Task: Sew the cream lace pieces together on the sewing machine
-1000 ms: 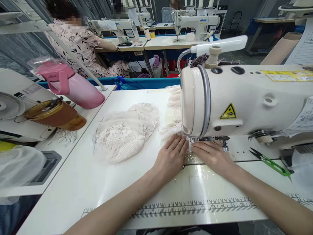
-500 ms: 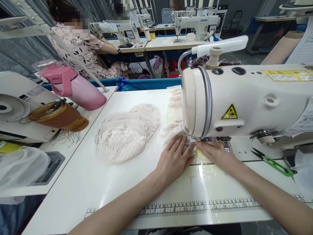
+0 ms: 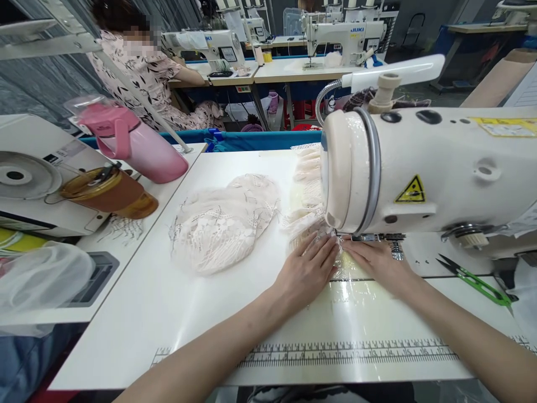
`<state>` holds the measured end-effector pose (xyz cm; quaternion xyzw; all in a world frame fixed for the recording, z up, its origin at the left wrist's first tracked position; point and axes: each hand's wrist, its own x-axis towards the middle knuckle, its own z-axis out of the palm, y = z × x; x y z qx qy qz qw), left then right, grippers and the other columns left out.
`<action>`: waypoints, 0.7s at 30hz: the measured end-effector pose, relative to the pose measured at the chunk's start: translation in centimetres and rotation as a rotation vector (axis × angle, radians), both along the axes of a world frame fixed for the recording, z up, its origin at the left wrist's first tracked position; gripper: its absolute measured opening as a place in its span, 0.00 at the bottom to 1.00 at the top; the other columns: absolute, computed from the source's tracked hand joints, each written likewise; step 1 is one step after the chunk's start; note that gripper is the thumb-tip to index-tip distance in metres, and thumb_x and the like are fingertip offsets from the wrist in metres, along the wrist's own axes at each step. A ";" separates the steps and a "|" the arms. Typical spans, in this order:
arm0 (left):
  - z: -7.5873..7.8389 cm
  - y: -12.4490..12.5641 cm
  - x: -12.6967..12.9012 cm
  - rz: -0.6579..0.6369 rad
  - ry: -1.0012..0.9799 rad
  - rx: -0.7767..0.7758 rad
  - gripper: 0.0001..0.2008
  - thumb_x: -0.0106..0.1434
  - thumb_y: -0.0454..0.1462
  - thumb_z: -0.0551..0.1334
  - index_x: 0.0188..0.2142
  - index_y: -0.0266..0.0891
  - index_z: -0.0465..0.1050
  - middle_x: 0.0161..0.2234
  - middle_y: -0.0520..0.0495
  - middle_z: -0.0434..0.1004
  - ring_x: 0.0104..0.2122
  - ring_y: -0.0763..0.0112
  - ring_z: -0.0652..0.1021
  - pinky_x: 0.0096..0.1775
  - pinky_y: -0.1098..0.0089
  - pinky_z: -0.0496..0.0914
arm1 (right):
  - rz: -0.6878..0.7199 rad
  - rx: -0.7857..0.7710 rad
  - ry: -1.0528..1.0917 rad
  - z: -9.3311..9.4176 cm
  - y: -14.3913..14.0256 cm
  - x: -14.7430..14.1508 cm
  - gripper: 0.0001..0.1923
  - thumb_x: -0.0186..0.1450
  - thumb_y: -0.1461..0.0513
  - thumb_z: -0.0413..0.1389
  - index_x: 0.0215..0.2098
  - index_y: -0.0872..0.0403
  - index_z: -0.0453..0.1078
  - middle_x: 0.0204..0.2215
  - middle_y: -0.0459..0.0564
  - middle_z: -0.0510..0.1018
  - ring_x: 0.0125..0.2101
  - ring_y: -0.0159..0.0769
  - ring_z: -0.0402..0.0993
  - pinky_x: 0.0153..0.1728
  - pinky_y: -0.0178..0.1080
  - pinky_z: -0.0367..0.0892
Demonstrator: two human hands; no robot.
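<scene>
My left hand [image 3: 307, 270] lies flat on a strip of cream lace trim [image 3: 308, 184], fingers together, pressing it to the table just in front of the sewing machine [image 3: 423, 168] head. My right hand [image 3: 376, 261] rests flat beside it, fingertips at the presser foot, which the machine head mostly hides. The lace runs from under the needle area back along the table's far side. A loose heap of the same lace fabric [image 3: 222, 221] lies to the left of my hands, untouched.
Green thread snips [image 3: 476, 280] lie on the right. A pink jug [image 3: 134, 146] and an amber bottle [image 3: 107, 193] rest on the neighbouring machine at left. A ruler strip [image 3: 352, 354] runs along the table's near edge. Another person sits at a machine behind.
Both hands have crept slightly forward toward the needle with the lace. The view has shifted a little to the left; the lace heap has not moved.
</scene>
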<state>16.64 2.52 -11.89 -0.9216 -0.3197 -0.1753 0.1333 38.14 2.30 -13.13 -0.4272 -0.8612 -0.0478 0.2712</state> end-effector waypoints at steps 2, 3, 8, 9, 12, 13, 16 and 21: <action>-0.1 0.0 0.0 -0.002 0.011 0.005 0.19 0.72 0.39 0.48 0.54 0.29 0.67 0.54 0.41 0.72 0.54 0.63 0.72 0.58 0.61 0.64 | -0.072 -0.006 -0.041 0.1 -0.5 -0.3 0.13 0.69 0.59 0.49 0.46 0.49 0.74 0.38 0.49 0.80 0.32 0.34 0.75 0.34 0.37 0.67; 0.0 0.0 0.0 0.009 0.015 0.000 0.20 0.72 0.40 0.47 0.54 0.28 0.67 0.53 0.40 0.72 0.54 0.63 0.73 0.57 0.61 0.65 | -0.096 -0.014 -0.060 0.2 -0.8 -0.6 0.13 0.69 0.58 0.49 0.45 0.50 0.74 0.38 0.50 0.80 0.32 0.34 0.75 0.36 0.39 0.67; 0.5 0.2 0.0 0.035 -0.002 -0.026 0.21 0.71 0.43 0.49 0.53 0.29 0.69 0.52 0.36 0.73 0.52 0.57 0.74 0.55 0.58 0.67 | -0.103 -0.077 -0.089 0.6 -1.4 -1.5 0.17 0.70 0.54 0.46 0.47 0.51 0.73 0.36 0.53 0.79 0.35 0.36 0.74 0.41 0.42 0.64; 0.6 0.3 0.0 0.037 -0.007 -0.033 0.21 0.71 0.43 0.50 0.52 0.28 0.69 0.51 0.36 0.73 0.52 0.57 0.74 0.55 0.57 0.67 | -0.108 -0.085 -0.093 0.6 -1.4 -1.5 0.17 0.70 0.54 0.45 0.48 0.51 0.72 0.37 0.53 0.79 0.34 0.36 0.74 0.40 0.42 0.63; 0.7 0.5 0.0 0.042 -0.024 -0.063 0.20 0.70 0.42 0.51 0.50 0.28 0.70 0.50 0.35 0.74 0.52 0.56 0.74 0.55 0.56 0.67 | -0.114 -0.107 -0.111 0.5 -1.3 -1.5 0.18 0.71 0.55 0.45 0.51 0.50 0.71 0.38 0.54 0.79 0.35 0.37 0.74 0.40 0.42 0.62; 0.7 0.5 0.0 0.043 -0.031 -0.074 0.20 0.70 0.42 0.52 0.50 0.28 0.70 0.50 0.35 0.74 0.52 0.55 0.74 0.55 0.56 0.67 | -0.112 -0.112 -0.115 0.5 -1.3 -1.5 0.18 0.71 0.55 0.45 0.52 0.50 0.70 0.39 0.54 0.79 0.35 0.37 0.74 0.40 0.42 0.62; 0.7 0.6 0.0 0.051 -0.036 -0.097 0.20 0.70 0.43 0.52 0.50 0.28 0.70 0.50 0.35 0.74 0.52 0.55 0.73 0.55 0.56 0.68 | -0.105 -0.122 -0.114 0.5 -1.2 -1.6 0.18 0.71 0.55 0.45 0.53 0.50 0.69 0.38 0.54 0.79 0.34 0.36 0.74 0.40 0.42 0.63; 0.6 0.7 0.0 0.074 -0.020 -0.075 0.19 0.70 0.40 0.51 0.51 0.27 0.70 0.50 0.33 0.74 0.53 0.53 0.72 0.54 0.56 0.68 | -0.111 -0.158 -0.131 0.7 -1.0 -1.7 0.20 0.71 0.54 0.43 0.55 0.50 0.67 0.41 0.55 0.79 0.34 0.36 0.75 0.39 0.42 0.64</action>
